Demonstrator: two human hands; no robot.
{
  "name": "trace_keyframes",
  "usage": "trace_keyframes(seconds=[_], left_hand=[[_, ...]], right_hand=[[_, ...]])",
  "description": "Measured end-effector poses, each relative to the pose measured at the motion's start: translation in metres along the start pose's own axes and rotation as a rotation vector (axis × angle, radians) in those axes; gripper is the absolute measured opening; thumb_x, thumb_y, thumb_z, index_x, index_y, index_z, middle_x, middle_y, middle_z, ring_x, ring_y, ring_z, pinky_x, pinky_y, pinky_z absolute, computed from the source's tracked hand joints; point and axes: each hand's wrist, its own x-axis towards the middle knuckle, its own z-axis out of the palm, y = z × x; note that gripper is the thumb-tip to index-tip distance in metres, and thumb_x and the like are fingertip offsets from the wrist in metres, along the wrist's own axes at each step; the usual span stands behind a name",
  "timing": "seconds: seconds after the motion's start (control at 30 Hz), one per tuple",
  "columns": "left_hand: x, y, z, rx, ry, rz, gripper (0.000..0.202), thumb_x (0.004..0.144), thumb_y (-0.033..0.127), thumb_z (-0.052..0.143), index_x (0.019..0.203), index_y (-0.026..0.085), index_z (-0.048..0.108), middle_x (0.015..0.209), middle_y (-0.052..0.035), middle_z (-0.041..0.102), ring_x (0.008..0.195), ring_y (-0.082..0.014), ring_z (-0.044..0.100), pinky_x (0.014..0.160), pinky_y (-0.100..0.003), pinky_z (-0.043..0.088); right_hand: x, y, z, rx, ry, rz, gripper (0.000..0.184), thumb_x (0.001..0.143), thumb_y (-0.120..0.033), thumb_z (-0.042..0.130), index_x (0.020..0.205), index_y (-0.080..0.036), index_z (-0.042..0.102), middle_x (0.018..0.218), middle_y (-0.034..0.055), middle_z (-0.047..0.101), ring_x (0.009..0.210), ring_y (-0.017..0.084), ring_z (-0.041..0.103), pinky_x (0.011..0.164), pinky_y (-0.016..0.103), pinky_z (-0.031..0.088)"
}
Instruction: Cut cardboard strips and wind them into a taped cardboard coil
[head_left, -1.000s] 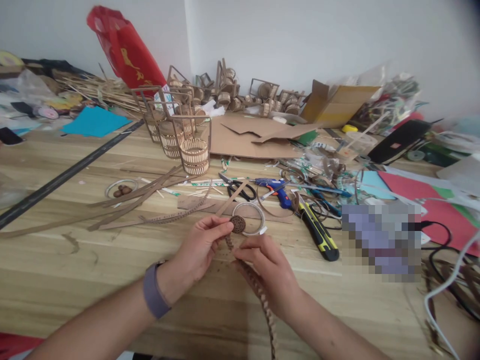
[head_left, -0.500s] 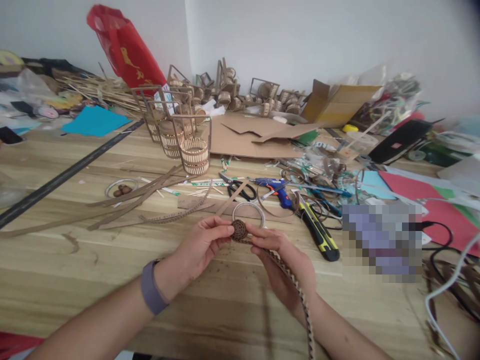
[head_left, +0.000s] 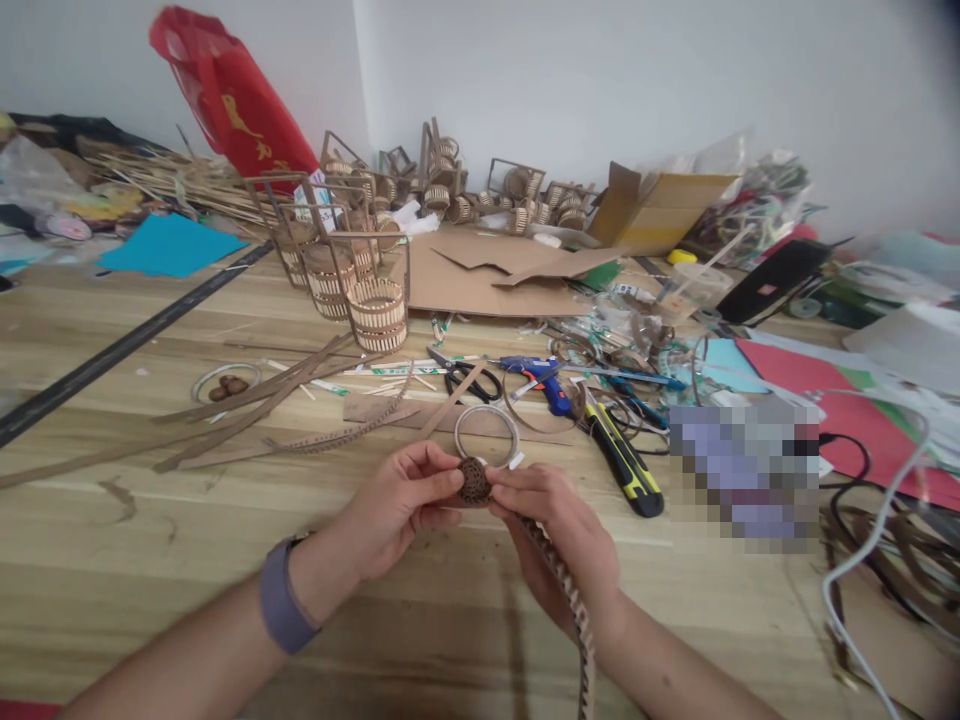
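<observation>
My left hand (head_left: 397,505) and my right hand (head_left: 559,530) meet over the wooden table (head_left: 135,560), both pinching a small rolled coil of corrugated cardboard (head_left: 474,480). The loose end of that corrugated cardboard strip (head_left: 568,610) trails from the coil under my right hand and down toward me. A grey band sits on my left wrist. Just beyond the coil lies a ring of clear tape (head_left: 487,435).
Scissors (head_left: 465,378), a blue glue gun (head_left: 544,380) and a black-and-yellow utility knife (head_left: 622,465) lie behind the hands. Long cardboard strips (head_left: 247,405) spread to the left. Small slatted baskets (head_left: 375,310), flat cardboard (head_left: 487,275), a red bag (head_left: 225,95) and coloured paper crowd the back.
My right hand has come up from the strip to the coil and now pinches it with the left. The trailing strip swung to the right, and the view shifted slightly.
</observation>
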Motion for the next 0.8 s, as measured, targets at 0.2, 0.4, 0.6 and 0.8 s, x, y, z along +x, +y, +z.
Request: trace_keyframes(seconds=[0.2,0.4,0.6,0.8], left_hand=[[0.002,-0.002,0.001,-0.07,0.01,-0.043,0.044,0.039,0.023,0.1,0.064,0.014,0.065,0.065,0.0055,0.067,0.057,-0.0061,0.064,0.056,-0.012,0.056],[-0.001,-0.002,0.002,-0.033,0.0,0.01,0.039,0.045,0.018,0.098,0.07,0.013,0.069,0.066,0.0036,0.069,0.058,-0.0072,0.064,0.056,-0.014,0.052],[-0.001,-0.002,0.003,0.001,-0.004,0.026,0.04,0.045,0.02,0.099,0.065,0.014,0.065,0.061,0.0042,0.067,0.051,-0.0059,0.058,0.047,-0.013,0.044],[-0.003,-0.005,0.004,-0.008,0.009,0.002,0.04,0.047,0.023,0.098,0.068,0.015,0.064,0.06,0.0068,0.062,0.054,-0.0071,0.06,0.049,-0.014,0.05]], right_hand=[[-0.009,0.006,0.002,-0.022,-0.03,-0.038,0.032,0.087,-0.001,0.065,0.112,-0.021,0.064,0.104,0.0078,0.074,0.097,0.021,0.068,0.083,0.038,0.053],[-0.012,0.009,0.005,-0.025,-0.026,-0.02,0.034,0.087,-0.004,0.065,0.116,-0.023,0.063,0.101,0.0072,0.072,0.095,0.022,0.066,0.08,0.039,0.053],[-0.017,0.009,0.007,-0.051,0.002,0.01,0.033,0.089,-0.009,0.065,0.116,-0.028,0.065,0.097,0.0048,0.073,0.093,0.023,0.068,0.078,0.039,0.054],[-0.02,0.008,0.007,-0.06,-0.013,0.018,0.029,0.091,-0.015,0.064,0.116,-0.029,0.066,0.095,0.0043,0.072,0.092,0.022,0.068,0.079,0.038,0.054]])
